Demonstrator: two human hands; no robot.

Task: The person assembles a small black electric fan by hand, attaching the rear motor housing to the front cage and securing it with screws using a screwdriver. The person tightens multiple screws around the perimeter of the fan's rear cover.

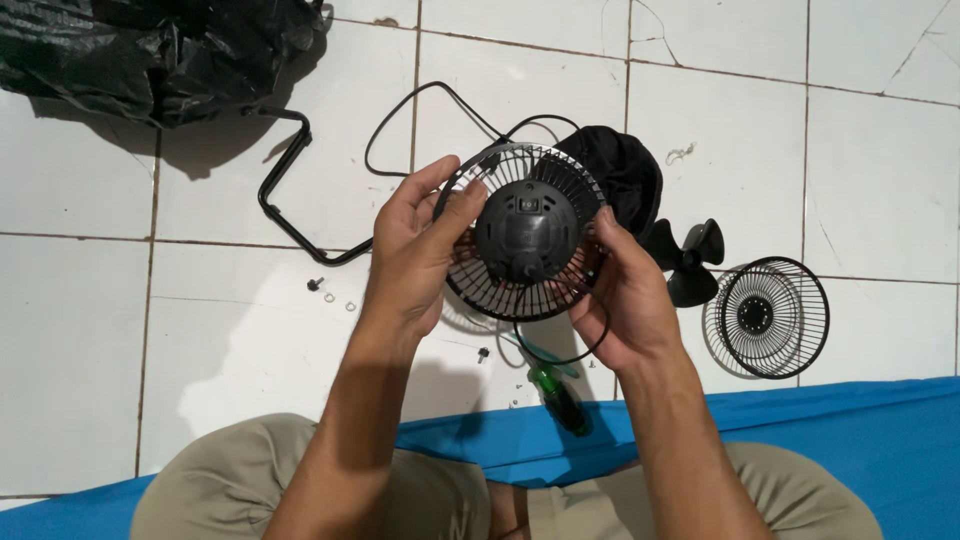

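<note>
Head view: both hands, left hand [412, 250] and right hand [625, 295], have fingers clamped on the rim of the light, stiff wire fan guard [525, 232], safest held there, not by its thin bendable wires.

The rear fan grille [527, 235], its motor housing [527, 230], the cord [420, 105], the loose blade [690, 262], the front grille [765, 317] and the bent stand tube [285, 200] are black. The floor tiles [220, 330] are white with dark grout lines. The cloth [850, 430] is blue. The screwdriver handle [560, 395] is translucent green. The trousers [240, 480] are khaki.
</note>
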